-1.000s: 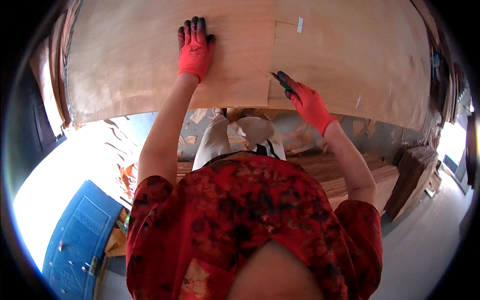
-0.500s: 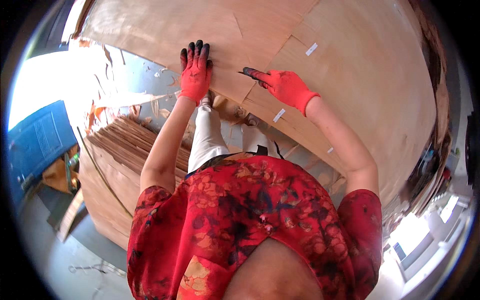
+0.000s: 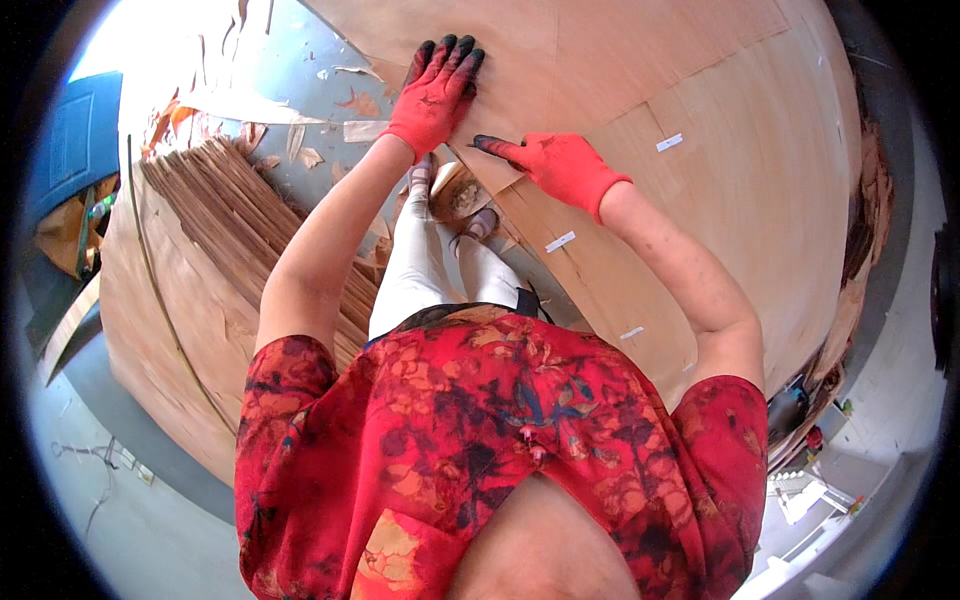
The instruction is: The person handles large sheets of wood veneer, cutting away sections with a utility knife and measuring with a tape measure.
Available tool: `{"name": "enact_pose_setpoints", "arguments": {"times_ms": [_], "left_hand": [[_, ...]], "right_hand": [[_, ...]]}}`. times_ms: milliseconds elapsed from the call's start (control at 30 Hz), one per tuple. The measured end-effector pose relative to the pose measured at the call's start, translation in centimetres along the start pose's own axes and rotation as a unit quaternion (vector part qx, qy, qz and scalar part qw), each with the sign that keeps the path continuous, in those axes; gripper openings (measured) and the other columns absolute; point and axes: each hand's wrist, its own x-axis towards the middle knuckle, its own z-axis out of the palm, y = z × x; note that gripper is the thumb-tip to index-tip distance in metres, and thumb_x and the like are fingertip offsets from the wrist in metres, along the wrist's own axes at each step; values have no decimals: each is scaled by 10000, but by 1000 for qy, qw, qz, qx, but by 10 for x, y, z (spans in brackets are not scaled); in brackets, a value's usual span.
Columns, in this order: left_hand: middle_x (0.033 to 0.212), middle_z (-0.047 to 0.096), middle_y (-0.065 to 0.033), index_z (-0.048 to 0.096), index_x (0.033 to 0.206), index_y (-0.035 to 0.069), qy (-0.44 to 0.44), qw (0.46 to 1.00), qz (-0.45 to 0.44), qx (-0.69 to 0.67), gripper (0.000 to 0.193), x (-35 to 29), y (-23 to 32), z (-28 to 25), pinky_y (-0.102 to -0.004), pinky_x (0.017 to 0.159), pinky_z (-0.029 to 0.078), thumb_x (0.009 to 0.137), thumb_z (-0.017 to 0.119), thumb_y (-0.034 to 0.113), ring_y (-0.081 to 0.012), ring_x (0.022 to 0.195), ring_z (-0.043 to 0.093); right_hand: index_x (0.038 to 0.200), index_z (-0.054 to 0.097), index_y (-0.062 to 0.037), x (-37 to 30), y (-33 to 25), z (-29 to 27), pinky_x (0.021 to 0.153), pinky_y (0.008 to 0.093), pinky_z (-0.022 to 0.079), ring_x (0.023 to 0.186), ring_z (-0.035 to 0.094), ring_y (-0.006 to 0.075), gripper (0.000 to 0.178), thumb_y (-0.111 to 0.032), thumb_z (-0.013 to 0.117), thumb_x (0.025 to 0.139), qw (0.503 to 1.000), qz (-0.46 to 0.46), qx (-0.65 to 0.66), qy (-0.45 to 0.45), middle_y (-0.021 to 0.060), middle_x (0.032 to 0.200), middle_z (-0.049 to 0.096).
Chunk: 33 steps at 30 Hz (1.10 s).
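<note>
My left hand (image 3: 432, 108), in a red glove with blackened fingertips, lies flat with fingers out on a thin wood veneer sheet (image 3: 620, 50), by its near left edge. My right hand (image 3: 565, 168), gloved alike, is closed just right of it, with the index finger stretched along the near edge of the veneer. A small dark tip shows at its fingertips; what it belongs to is hidden. Below the right hand runs a paler veneer sheet (image 3: 740, 170) that meets the first along a seam. Short white tape strips (image 3: 561, 242) stick to it.
At my left stands a stack of veneer sheets (image 3: 220, 215) with a thin stick (image 3: 150, 265) across it. Veneer scraps (image 3: 360, 103) litter the grey floor. A blue panel (image 3: 75, 145) is at the far left. Ragged veneer edges (image 3: 868, 215) hang along the right side.
The view has shifted, so the veneer and the stack appear turned. My right hand has come nearer to my left along the veneer edge. The left hand still lies flat.
</note>
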Motion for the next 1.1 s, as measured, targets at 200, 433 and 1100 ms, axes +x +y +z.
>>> {"name": "enact_pose_setpoints", "arguments": {"times_ms": [200,433,1100], "left_hand": [[1479,441,-124,418,1436,121,-1,1000,2,7,564,1,-4,0,-495,1187,211,908,582,231,-329,1391,375],[1483,440,-113,423,1435,123,0,1000,3,5,559,1,-5,1,-498,1184,213,908,577,227,-333,1385,382],[1512,397,-132,429,1435,102,-29,1000,-1,7,538,5,1,-3,-505,1181,187,915,537,192,-346,1409,341]], "right_hand": [[1467,387,-408,28,-8,-6,744,391,541,886,666,291,656,-77,488,910,996,-20,-73,-41,126,967,633],[1460,403,-373,35,-6,-20,740,437,568,898,697,339,563,-138,459,951,991,-6,-90,-100,150,1050,683],[1444,413,-405,-55,86,-24,742,434,525,877,655,334,610,-109,512,919,997,32,-26,-63,139,974,628]]}}
